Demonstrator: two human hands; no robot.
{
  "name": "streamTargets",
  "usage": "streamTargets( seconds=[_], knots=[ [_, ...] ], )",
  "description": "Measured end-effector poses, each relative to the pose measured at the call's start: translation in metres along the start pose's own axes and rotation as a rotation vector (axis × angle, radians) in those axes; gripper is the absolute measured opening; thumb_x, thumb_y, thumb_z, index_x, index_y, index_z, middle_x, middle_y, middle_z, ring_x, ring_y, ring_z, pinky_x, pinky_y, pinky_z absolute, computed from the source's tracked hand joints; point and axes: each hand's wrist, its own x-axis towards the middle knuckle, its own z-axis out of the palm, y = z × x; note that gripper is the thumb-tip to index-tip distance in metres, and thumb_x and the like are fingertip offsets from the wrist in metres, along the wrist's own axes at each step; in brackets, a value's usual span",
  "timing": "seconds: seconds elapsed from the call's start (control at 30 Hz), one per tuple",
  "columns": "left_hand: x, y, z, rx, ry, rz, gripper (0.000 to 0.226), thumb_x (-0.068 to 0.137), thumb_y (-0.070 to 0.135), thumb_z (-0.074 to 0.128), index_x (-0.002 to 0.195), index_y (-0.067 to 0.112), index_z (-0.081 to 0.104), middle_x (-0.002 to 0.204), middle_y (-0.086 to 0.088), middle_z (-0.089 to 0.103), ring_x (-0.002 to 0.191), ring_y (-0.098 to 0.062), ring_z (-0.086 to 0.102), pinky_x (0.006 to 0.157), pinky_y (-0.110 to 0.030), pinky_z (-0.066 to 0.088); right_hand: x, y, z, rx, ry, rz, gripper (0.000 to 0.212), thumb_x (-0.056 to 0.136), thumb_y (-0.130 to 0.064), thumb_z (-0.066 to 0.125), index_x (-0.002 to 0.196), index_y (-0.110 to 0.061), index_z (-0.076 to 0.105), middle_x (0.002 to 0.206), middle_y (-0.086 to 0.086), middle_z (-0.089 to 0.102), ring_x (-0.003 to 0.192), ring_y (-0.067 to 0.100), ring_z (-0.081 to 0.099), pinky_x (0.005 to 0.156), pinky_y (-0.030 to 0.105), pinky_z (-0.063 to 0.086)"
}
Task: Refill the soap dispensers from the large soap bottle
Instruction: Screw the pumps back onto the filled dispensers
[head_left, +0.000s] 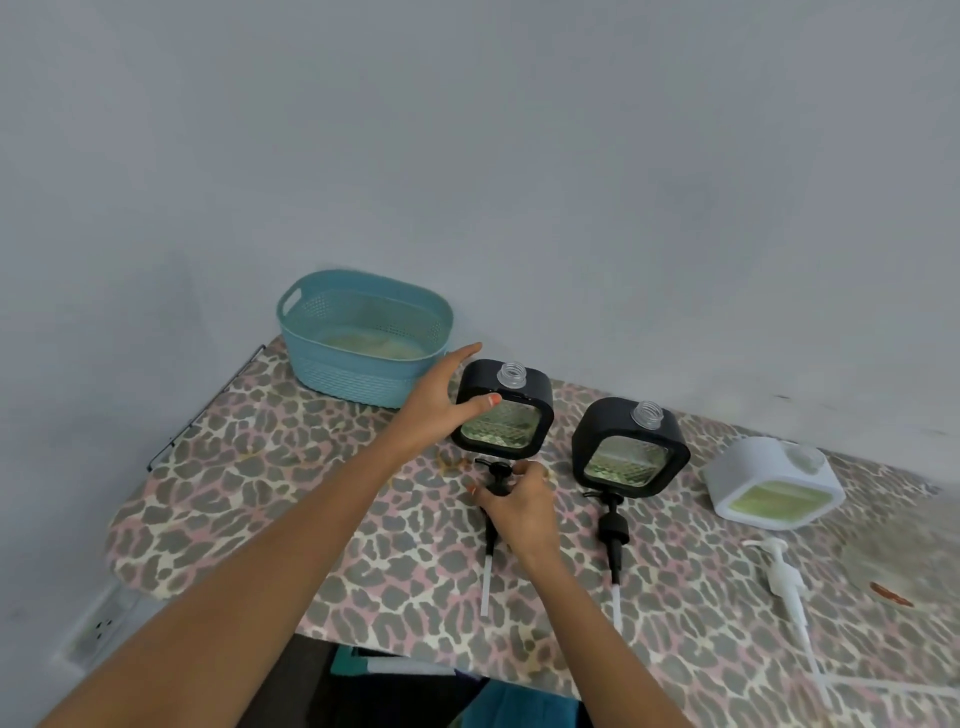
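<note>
Three square soap dispensers stand uncapped on a leopard-print board: a black one (511, 415) at the left, a second black one (631, 449) in the middle, a white one (774, 483) at the right. My left hand (441, 405) is spread against the left side of the first black dispenser. My right hand (519, 506) grips a black pump head (497, 475) lying in front of that dispenser, its tube pointing toward me. A second black pump (614, 530) and a white pump (787, 577) lie before the other two. No large soap bottle is visible.
A teal perforated basket (363, 338) stands at the board's back left, close to my left hand, against a grey wall. The board's (260, 493) rounded end is at the left. A reddish mark (891, 594) lies near the right edge.
</note>
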Motion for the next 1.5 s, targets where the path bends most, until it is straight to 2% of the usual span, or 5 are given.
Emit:
streamTargets(
  seconds=[0.13,0.47,0.77,1.3,1.5],
  knots=[
    [0.008,-0.004,0.001,0.012,-0.009,0.001,0.067,0.08,0.032,0.067,0.139,0.03,0.033,0.145,0.003,0.036,0.132,-0.012,0.034,0.1,-0.024,0.03,-0.001,-0.011,-0.022,0.075,-0.09,0.037,0.046,0.081,-0.026,0.07,0.115,-0.008,0.045,0.096,-0.001,0.057,0.077,0.01,0.054,0.056,0.017,0.039],
    [0.021,-0.006,-0.004,-0.01,-0.037,-0.011,0.06,0.078,0.024,0.07,0.132,0.021,0.045,0.136,0.001,0.047,0.124,-0.012,0.044,0.1,-0.025,0.036,0.026,-0.089,-0.107,0.368,0.082,-0.249,0.017,0.086,-0.021,0.064,0.101,-0.014,0.062,0.097,0.003,0.066,0.099,0.02,0.063,0.095,0.035,0.048],
    [0.02,-0.007,-0.004,-0.093,-0.07,-0.001,0.052,0.078,0.017,0.07,0.127,0.017,0.05,0.126,0.0,0.052,0.117,-0.01,0.047,0.102,-0.024,0.04,0.058,-0.133,-0.108,0.498,0.284,-0.48,0.023,0.087,-0.017,0.062,0.108,-0.007,0.06,0.085,-0.009,0.064,0.083,0.002,0.063,0.074,0.007,0.048],
    [0.027,-0.019,-0.004,-0.112,-0.045,0.019,0.054,0.071,0.021,0.076,0.121,0.022,0.055,0.118,0.01,0.055,0.117,-0.012,0.051,0.104,-0.035,0.043,0.068,-0.081,-0.05,0.424,0.234,-0.465,0.024,0.086,-0.018,0.063,0.11,-0.017,0.057,0.105,0.0,0.064,0.1,0.013,0.06,0.086,0.019,0.048],
    [0.028,-0.021,-0.003,-0.095,-0.027,0.043,0.053,0.071,0.02,0.077,0.119,0.021,0.056,0.116,0.01,0.056,0.114,-0.006,0.052,0.105,-0.032,0.042,0.065,-0.059,-0.033,0.357,0.192,-0.468,0.027,0.084,-0.016,0.065,0.11,-0.017,0.056,0.094,-0.006,0.061,0.087,0.002,0.058,0.074,0.003,0.043]
  ],
)
